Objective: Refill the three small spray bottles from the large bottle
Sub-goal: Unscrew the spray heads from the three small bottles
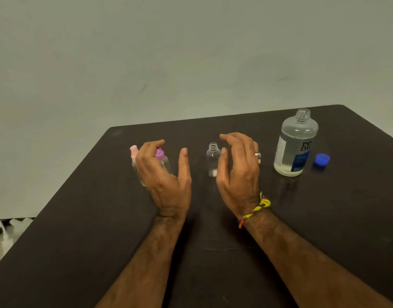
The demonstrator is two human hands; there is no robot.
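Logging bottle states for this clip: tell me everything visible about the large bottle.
The large bottle is clear plastic with rounded shoulders and a threaded neck, uncapped. It carries a white and blue label with dark lettering. Clear liquid fills much of it; the exact level is hard to read. It stands upright on the dark table, at the far right. A blue cap lies just right of it, apart. Neither hand touches it.

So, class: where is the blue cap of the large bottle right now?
In the head view, the blue cap lies on the dark table at the far right, just right of the open large bottle.
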